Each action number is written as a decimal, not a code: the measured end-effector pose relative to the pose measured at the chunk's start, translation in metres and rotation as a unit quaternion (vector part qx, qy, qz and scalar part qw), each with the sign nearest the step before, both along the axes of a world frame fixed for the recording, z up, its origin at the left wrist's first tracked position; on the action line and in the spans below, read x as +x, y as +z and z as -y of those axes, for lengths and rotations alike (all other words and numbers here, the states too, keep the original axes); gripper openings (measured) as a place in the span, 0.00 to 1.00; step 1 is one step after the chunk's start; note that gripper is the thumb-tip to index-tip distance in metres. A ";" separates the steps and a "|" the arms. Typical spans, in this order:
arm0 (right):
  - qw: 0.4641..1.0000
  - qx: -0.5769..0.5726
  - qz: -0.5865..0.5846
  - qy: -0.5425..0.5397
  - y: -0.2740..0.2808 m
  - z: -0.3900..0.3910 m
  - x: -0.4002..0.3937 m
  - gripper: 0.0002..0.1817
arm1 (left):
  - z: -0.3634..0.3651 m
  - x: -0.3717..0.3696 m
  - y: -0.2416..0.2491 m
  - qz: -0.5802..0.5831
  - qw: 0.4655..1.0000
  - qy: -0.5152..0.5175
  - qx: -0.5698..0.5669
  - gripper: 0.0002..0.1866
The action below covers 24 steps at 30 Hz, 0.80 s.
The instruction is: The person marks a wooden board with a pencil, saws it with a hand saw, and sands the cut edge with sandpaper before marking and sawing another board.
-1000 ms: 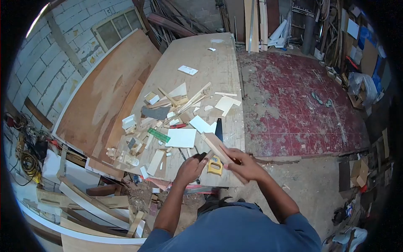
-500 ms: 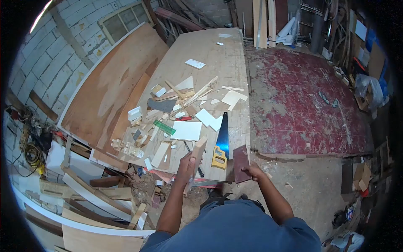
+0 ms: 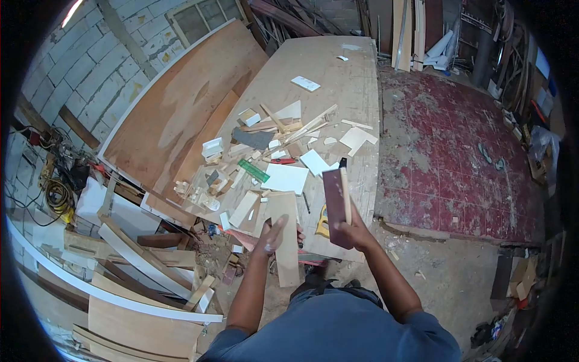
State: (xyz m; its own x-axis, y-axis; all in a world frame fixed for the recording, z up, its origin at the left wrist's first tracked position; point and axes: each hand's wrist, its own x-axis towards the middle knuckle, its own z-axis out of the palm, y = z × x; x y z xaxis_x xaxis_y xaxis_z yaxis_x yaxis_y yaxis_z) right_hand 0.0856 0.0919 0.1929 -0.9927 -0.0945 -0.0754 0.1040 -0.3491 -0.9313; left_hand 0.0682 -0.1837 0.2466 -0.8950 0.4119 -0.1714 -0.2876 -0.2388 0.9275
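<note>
My left hand is closed around a long pale wooden board, held upright above the table's near edge with its broad face toward me. In my right hand is a shorter dark reddish-brown board, tilted, its lighter edge facing right. Behind that board lies a handsaw with a yellow handle; most of its blade is hidden, with only the dark tip showing above. A white rectangular panel and a thin dark stick-like tool lie on the table between the two boards.
Wood offcuts, a green strip and a red-handled tool litter the wooden table. A large plywood sheet leans along its left side. Timber pieces crowd the lower left. Right of the table is a worn red floor.
The pale board has turned from edge-on to show its broad face. My right hand has raised and tilted the dark board, which now covers much of the saw. The view has shifted left.
</note>
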 end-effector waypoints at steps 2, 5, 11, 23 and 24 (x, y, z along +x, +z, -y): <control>0.968 0.119 -0.222 -0.011 0.039 0.020 -0.001 0.44 | -0.026 0.014 0.027 -0.008 0.996 0.032 -0.080 0.32; 0.913 0.229 -0.335 -0.054 0.089 0.038 -0.001 0.38 | -0.043 0.013 0.034 0.028 0.975 0.043 -0.216 0.28; 0.714 0.528 -0.454 -0.080 0.073 0.025 -0.003 0.32 | -0.037 0.001 -0.011 0.032 0.999 0.035 -0.020 0.43; 0.706 0.596 -0.364 -0.117 0.077 -0.012 -0.032 0.32 | -0.057 -0.008 0.002 -0.039 0.984 -0.023 -0.173 0.39; 0.727 0.594 -0.316 -0.136 0.087 -0.016 -0.039 0.32 | -0.063 -0.005 0.016 -0.016 0.988 -0.020 -0.153 0.37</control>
State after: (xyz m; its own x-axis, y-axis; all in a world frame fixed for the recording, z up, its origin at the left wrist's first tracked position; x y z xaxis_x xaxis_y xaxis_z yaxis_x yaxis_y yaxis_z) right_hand 0.0470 0.1081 0.2794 -0.8338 -0.1292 0.5367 -0.3992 0.8127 -0.4244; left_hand 0.0631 -0.1210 0.2627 -0.8859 0.3809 -0.2648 -0.2600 0.0651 0.9634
